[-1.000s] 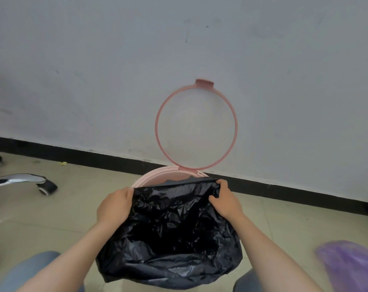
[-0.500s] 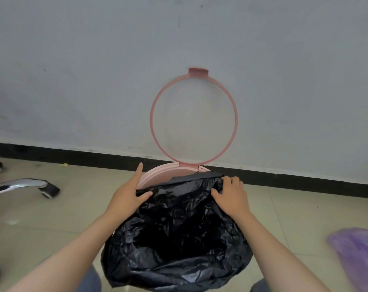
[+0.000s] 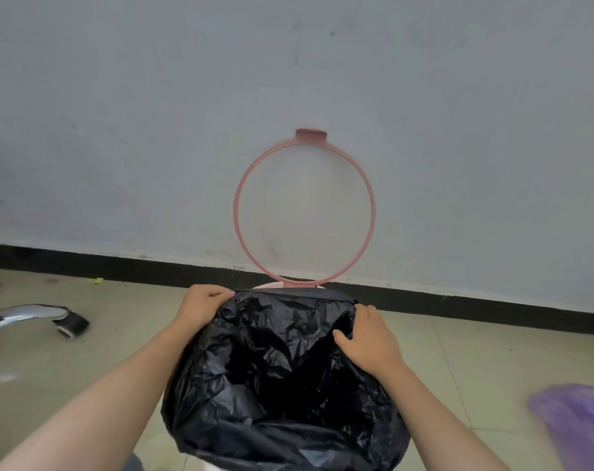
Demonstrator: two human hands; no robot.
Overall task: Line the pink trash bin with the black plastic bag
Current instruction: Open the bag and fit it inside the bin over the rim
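Note:
A black plastic bag [image 3: 282,385] is spread open over the pink trash bin, draped over its mouth and sides. Only a sliver of the bin's pink rim [image 3: 270,284] shows at the far edge. The bin's pink retaining ring [image 3: 235,212] stands flipped up against the wall. My left hand [image 3: 202,305] pinches the bag's far-left edge at the rim. My right hand [image 3: 368,339] grips the bag's right edge, thumb inside the opening. The bin body is hidden under the bag.
A grey wall with a black skirting [image 3: 119,266] runs just behind the bin. A chrome chair leg with a castor [image 3: 68,322] lies on the tiled floor at left. A blurred purple bag [image 3: 577,423] sits at lower right.
The bag's far edge has been pulled over the rim, covering most of the pink that showed before. My left hand closed onto the bag's edge; my right hand shifted along the right side.

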